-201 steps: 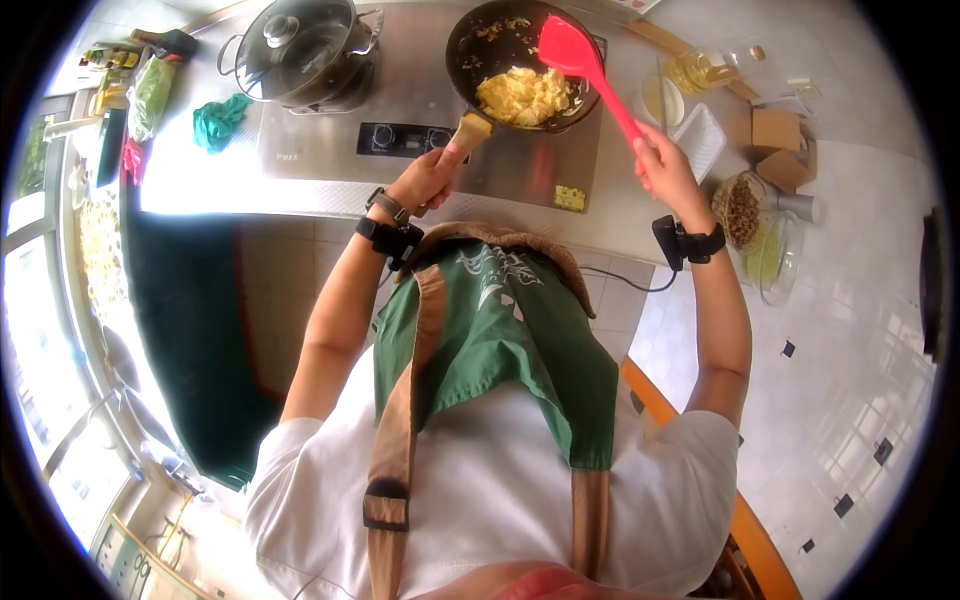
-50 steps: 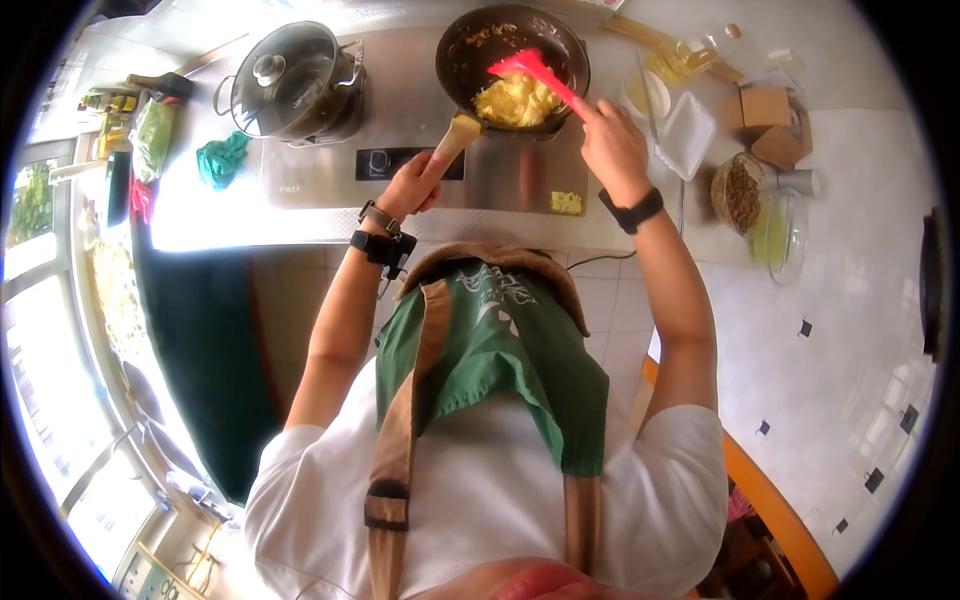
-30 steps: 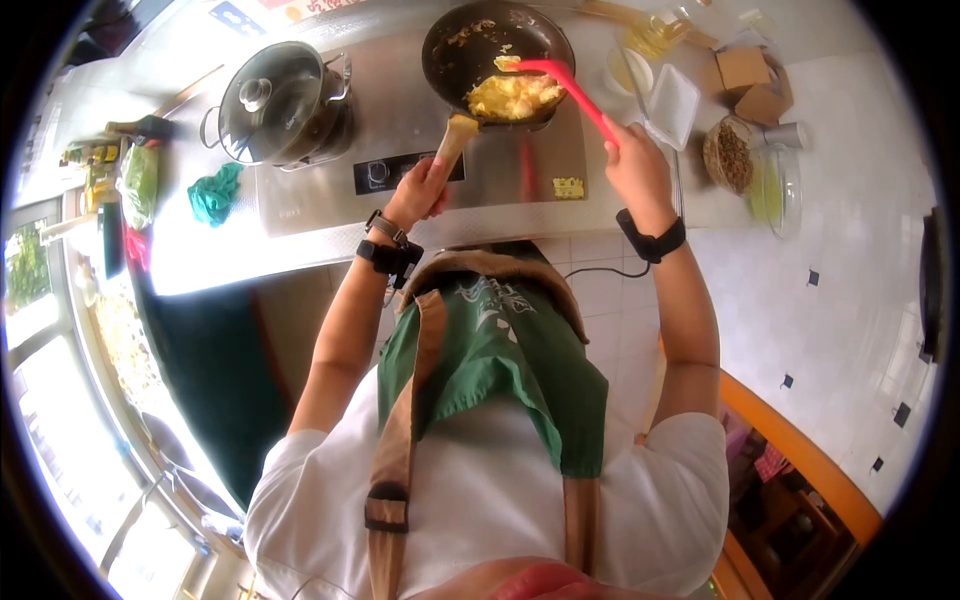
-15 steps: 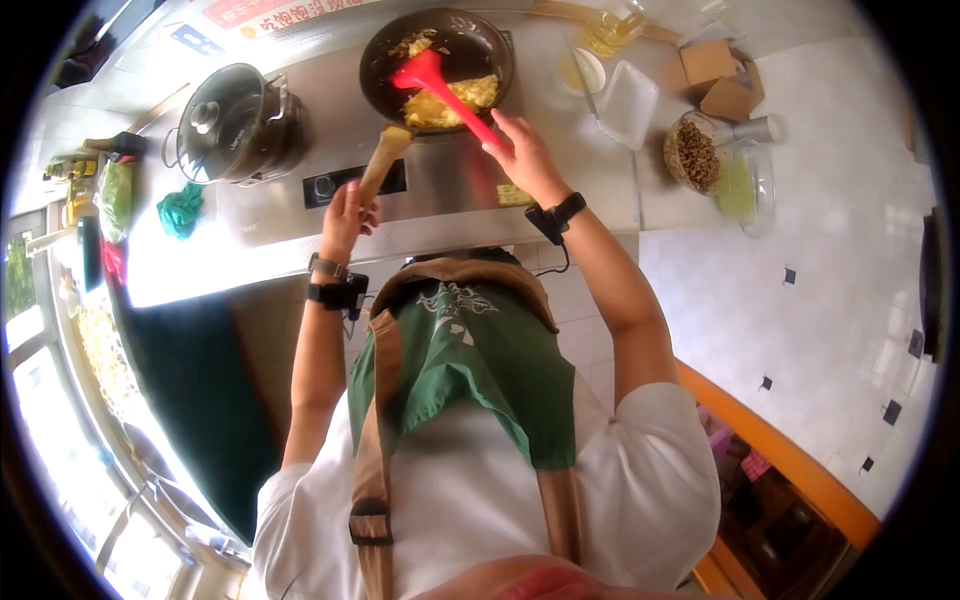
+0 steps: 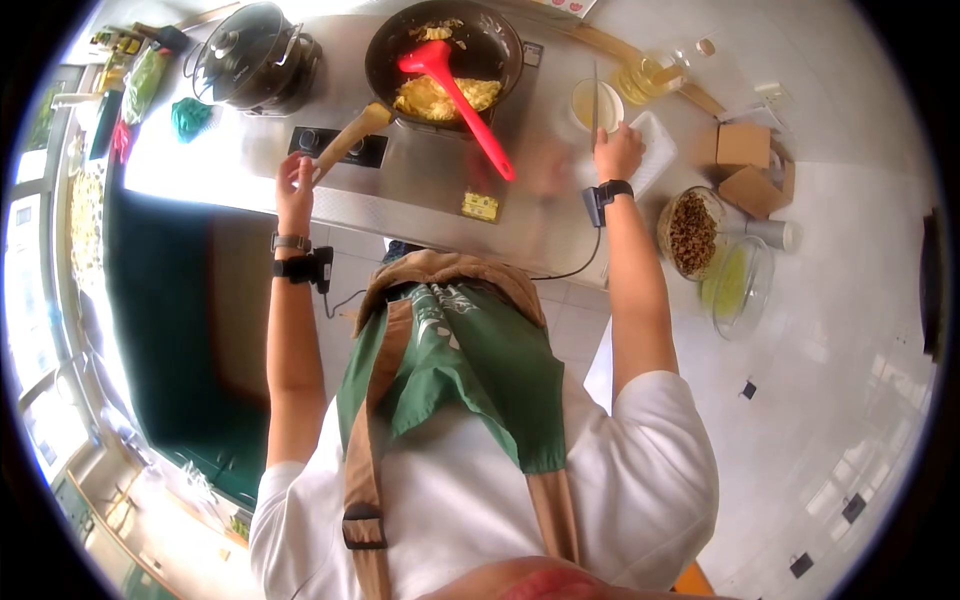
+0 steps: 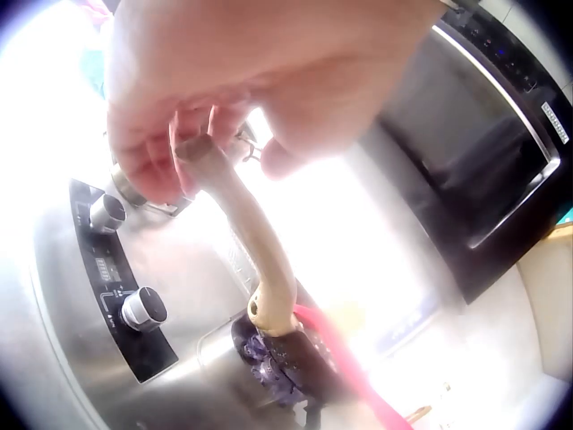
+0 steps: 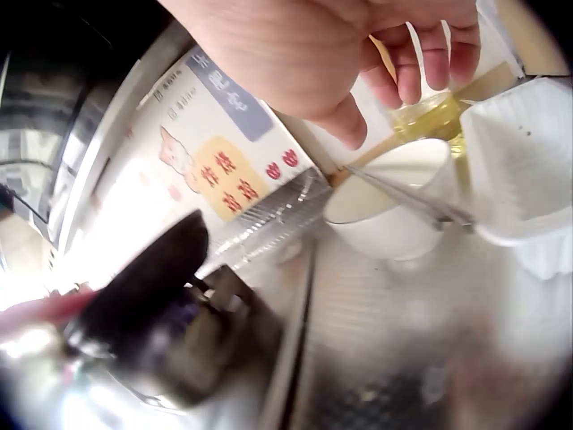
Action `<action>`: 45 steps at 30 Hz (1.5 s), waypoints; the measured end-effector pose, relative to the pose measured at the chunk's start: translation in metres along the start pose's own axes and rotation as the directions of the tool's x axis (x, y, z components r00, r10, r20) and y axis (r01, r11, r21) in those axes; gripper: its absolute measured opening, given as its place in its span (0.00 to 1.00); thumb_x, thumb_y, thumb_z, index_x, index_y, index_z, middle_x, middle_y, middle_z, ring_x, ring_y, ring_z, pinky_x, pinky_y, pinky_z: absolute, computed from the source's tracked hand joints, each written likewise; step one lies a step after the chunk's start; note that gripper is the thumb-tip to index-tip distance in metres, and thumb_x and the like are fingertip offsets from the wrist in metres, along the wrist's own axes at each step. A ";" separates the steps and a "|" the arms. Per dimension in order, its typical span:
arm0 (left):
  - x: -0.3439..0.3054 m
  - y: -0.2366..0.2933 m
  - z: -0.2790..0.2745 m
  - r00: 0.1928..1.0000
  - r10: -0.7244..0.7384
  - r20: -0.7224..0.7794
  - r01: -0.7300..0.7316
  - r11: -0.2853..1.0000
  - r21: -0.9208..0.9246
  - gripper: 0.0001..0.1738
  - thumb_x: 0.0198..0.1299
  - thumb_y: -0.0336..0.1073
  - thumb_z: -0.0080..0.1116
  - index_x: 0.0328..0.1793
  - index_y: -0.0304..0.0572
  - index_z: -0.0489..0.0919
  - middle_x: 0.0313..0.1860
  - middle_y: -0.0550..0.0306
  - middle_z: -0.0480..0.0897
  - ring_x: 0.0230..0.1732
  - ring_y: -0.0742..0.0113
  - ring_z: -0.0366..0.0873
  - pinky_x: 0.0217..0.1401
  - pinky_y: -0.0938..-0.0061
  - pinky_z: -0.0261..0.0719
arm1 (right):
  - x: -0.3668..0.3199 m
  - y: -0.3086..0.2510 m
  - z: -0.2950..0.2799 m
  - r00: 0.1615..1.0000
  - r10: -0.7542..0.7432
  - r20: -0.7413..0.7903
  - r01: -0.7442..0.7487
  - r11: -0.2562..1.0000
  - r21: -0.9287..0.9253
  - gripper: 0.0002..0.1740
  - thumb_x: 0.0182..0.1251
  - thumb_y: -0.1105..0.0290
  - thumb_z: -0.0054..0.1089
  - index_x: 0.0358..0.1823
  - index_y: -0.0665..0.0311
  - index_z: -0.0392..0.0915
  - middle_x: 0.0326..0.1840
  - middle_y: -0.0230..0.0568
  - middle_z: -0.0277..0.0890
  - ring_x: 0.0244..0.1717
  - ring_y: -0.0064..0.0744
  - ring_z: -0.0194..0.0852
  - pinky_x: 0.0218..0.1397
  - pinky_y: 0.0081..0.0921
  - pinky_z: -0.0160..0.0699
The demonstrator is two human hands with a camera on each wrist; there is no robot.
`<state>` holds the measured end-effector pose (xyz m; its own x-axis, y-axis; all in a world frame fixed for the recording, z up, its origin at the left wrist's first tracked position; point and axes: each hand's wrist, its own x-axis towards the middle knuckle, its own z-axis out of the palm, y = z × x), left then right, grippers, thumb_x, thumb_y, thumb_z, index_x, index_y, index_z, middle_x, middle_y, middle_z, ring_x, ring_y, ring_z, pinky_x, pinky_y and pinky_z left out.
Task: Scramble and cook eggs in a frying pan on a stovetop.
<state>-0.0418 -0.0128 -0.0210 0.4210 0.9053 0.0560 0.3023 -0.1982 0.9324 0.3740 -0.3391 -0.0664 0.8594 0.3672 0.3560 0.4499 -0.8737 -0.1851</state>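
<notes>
The wok (image 5: 485, 50) holds yellow cooked egg (image 5: 425, 98), and a red spatula (image 5: 462, 100) leans across its rim, its handle held by no hand. At the tip of the wok's pale handle (image 5: 350, 138) is my left hand (image 5: 294, 190); in the left wrist view its loosely bent fingers are against or just behind the handle (image 6: 251, 224), thumb apart. My right hand (image 5: 618, 155) is over the white bowl (image 5: 608, 100) and the white tray (image 5: 655, 150). In the right wrist view, its fingers hang relaxed above the bowl (image 7: 394, 215), on which thin metal utensils (image 7: 403, 193) rest.
A lidded pot (image 5: 245, 60) stands on the left burner, a teal cloth (image 5: 190, 120) beside it. To the right are an oil bottle (image 5: 650, 78), a cardboard box (image 5: 742, 148), a bowl of brown pieces (image 5: 692, 232) and a glass bowl (image 5: 742, 290). A yellow packet (image 5: 480, 206) lies near the counter edge.
My right hand has let go of the spatula and moved right to the white bowl. My left hand has loosened and slid to the handle's end. The spatula now rests on the wok.
</notes>
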 end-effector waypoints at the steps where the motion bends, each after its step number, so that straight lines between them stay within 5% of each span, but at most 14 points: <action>1: -0.007 -0.002 -0.003 0.997 -0.011 -0.071 0.019 0.994 0.104 0.24 0.67 0.47 0.56 0.60 0.37 0.73 0.49 0.53 0.77 0.48 0.66 0.76 0.47 0.72 0.77 | -0.002 0.006 -0.005 0.980 0.141 0.141 -0.129 0.987 -0.091 0.25 0.62 0.51 0.60 0.51 0.63 0.76 0.48 0.46 0.76 0.52 0.44 0.73 0.51 0.44 0.75; 4: -0.042 0.036 0.003 0.969 0.103 -0.226 -0.003 0.915 0.403 0.22 0.64 0.45 0.58 0.61 0.43 0.74 0.54 0.49 0.74 0.58 0.55 0.69 0.57 0.63 0.69 | -0.001 0.012 -0.003 0.943 0.131 0.307 -0.093 0.986 -0.136 0.23 0.63 0.49 0.58 0.44 0.63 0.76 0.45 0.47 0.79 0.50 0.47 0.75 0.51 0.44 0.76; 10: -0.080 0.053 0.027 0.942 0.274 -0.194 -0.140 0.845 0.516 0.20 0.64 0.41 0.57 0.60 0.46 0.74 0.57 0.52 0.75 0.63 0.55 0.65 0.66 0.59 0.57 | 0.007 -0.001 0.003 0.918 0.088 0.386 -0.063 0.995 -0.078 0.24 0.63 0.47 0.58 0.42 0.64 0.74 0.39 0.47 0.82 0.47 0.51 0.79 0.46 0.44 0.79; 11: -0.082 0.055 0.031 0.918 0.350 -0.187 -0.184 0.793 0.580 0.19 0.65 0.41 0.58 0.61 0.47 0.75 0.56 0.54 0.75 0.56 0.59 0.67 0.57 0.66 0.66 | 0.007 -0.002 0.005 0.919 0.071 0.387 -0.056 0.997 -0.050 0.22 0.64 0.51 0.57 0.42 0.66 0.73 0.38 0.50 0.82 0.44 0.52 0.80 0.45 0.46 0.79; 20: -0.099 0.078 0.060 0.911 0.379 -0.161 -0.227 0.787 0.573 0.17 0.66 0.38 0.56 0.59 0.46 0.75 0.55 0.55 0.76 0.50 0.64 0.71 0.50 0.71 0.71 | -0.003 0.012 0.015 0.954 -0.112 0.278 0.045 0.970 0.238 0.13 0.65 0.64 0.55 0.43 0.67 0.73 0.36 0.54 0.81 0.39 0.55 0.80 0.42 0.47 0.79; 23: -0.103 0.084 0.078 0.985 0.130 -0.111 -0.109 0.979 0.172 0.13 0.62 0.28 0.57 0.53 0.41 0.76 0.35 0.60 0.78 0.31 0.73 0.72 0.32 0.78 0.72 | -0.044 0.020 -0.014 0.952 -0.247 0.182 0.163 0.910 0.382 0.14 0.65 0.66 0.56 0.47 0.67 0.72 0.36 0.52 0.80 0.37 0.55 0.79 0.40 0.46 0.78; 26: -0.092 0.031 0.095 0.970 0.229 0.077 -0.241 0.909 0.339 0.13 0.60 0.31 0.58 0.51 0.41 0.76 0.31 0.55 0.76 0.30 0.62 0.74 0.34 0.71 0.75 | -0.110 0.017 -0.050 0.904 -0.327 0.277 0.149 0.846 0.511 0.15 0.66 0.68 0.56 0.51 0.67 0.70 0.35 0.51 0.79 0.35 0.55 0.77 0.38 0.44 0.76; 27: -0.085 0.017 0.098 0.991 0.104 0.085 -0.128 0.923 0.362 0.15 0.58 0.33 0.59 0.52 0.41 0.75 0.33 0.52 0.77 0.34 0.56 0.76 0.38 0.65 0.76 | -0.131 0.021 -0.055 0.893 -0.339 0.297 0.152 0.846 0.511 0.15 0.66 0.68 0.56 0.51 0.67 0.70 0.36 0.51 0.79 0.35 0.54 0.78 0.38 0.44 0.76; 34: 0.007 -0.104 0.107 0.994 -0.033 -0.108 0.091 0.799 0.594 0.35 0.56 0.53 0.63 0.66 0.45 0.67 0.28 0.47 0.83 0.34 0.43 0.81 0.37 0.53 0.77 | -0.207 0.064 -0.044 0.863 -0.257 0.434 0.118 0.940 0.320 0.16 0.68 0.67 0.53 0.51 0.69 0.71 0.42 0.54 0.78 0.40 0.55 0.78 0.43 0.44 0.76; 36: 0.023 -0.094 0.106 0.996 -0.057 -0.074 0.092 0.742 0.665 0.36 0.56 0.60 0.62 0.63 0.46 0.71 0.29 0.46 0.83 0.37 0.43 0.82 0.40 0.53 0.77 | -0.204 0.062 -0.056 0.840 -0.175 0.514 0.038 0.963 0.267 0.15 0.68 0.66 0.51 0.49 0.69 0.71 0.41 0.55 0.78 0.40 0.55 0.78 0.45 0.44 0.76; 38: 0.042 -0.126 0.107 0.983 0.158 -0.090 -0.042 0.681 0.731 0.35 0.55 0.63 0.60 0.58 0.45 0.75 0.32 0.46 0.84 0.39 0.42 0.82 0.43 0.53 0.77 | -0.209 0.066 -0.047 0.868 -0.204 0.452 0.052 0.944 0.326 0.13 0.68 0.66 0.50 0.48 0.68 0.71 0.38 0.55 0.78 0.38 0.54 0.78 0.43 0.45 0.77; 40: 0.043 -0.090 0.100 0.985 -0.175 0.002 0.126 0.716 0.686 0.38 0.56 0.62 0.58 0.63 0.40 0.73 0.60 0.35 0.75 0.62 0.40 0.72 0.62 0.54 0.70 | -0.209 0.066 -0.046 0.859 -0.169 0.484 0.029 0.959 0.283 0.13 0.68 0.66 0.50 0.47 0.67 0.71 0.36 0.55 0.78 0.38 0.54 0.78 0.41 0.45 0.78; 44: 0.040 -0.092 0.100 0.996 0.085 0.013 -0.069 0.697 0.714 0.36 0.55 0.61 0.58 0.60 0.40 0.74 0.53 0.37 0.79 0.57 0.40 0.75 0.59 0.54 0.72 | -0.209 0.062 -0.045 0.823 -0.112 0.557 0.016 0.985 0.174 0.14 0.68 0.64 0.51 0.48 0.67 0.69 0.36 0.55 0.77 0.36 0.54 0.78 0.37 0.45 0.78; 45: 0.038 -0.087 0.101 1.000 0.006 0.026 -0.023 0.692 0.722 0.34 0.56 0.56 0.57 0.62 0.41 0.73 0.57 0.37 0.76 0.59 0.40 0.72 0.62 0.54 0.70 | -0.207 0.061 -0.045 0.826 -0.111 0.553 0.017 0.985 0.171 0.14 0.68 0.64 0.51 0.48 0.67 0.69 0.36 0.55 0.77 0.36 0.54 0.78 0.37 0.45 0.78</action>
<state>0.0344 0.0014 -0.1360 0.4447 0.8942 0.0520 0.8169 -0.4287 0.3857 0.2125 -0.4834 -0.1101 0.7942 0.5764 -0.1925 0.4996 -0.7996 -0.3331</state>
